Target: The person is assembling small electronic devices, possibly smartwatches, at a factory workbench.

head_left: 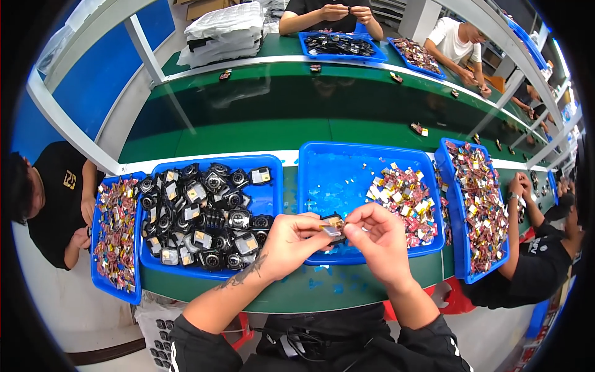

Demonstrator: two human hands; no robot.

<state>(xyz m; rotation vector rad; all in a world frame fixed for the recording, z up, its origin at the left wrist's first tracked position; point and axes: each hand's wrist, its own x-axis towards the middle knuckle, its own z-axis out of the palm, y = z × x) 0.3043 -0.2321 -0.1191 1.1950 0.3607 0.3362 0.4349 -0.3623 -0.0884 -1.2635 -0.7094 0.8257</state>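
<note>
My left hand (290, 243) pinches a small smartwatch case (334, 222), dark with a pale inside, in front of my body. Thumb and fingers of my right hand (379, 240) are closed at the case's right edge; what they grip there is too small to make out. Below and behind my hands lies a blue tray (328, 177), with a heap of small red, white and yellow electronic parts (406, 197) at its right side. Left of it, another blue tray (277, 186) is piled with black watch cases (214, 181), several showing a grey face.
Blue bins of small parts flank these trays, one at far left (137, 291) and one at right (458, 248). Beyond runs a green conveyor belt (279, 133) with scattered pieces. Co-workers sit left, right and opposite. White frame posts (145, 49) rise at left.
</note>
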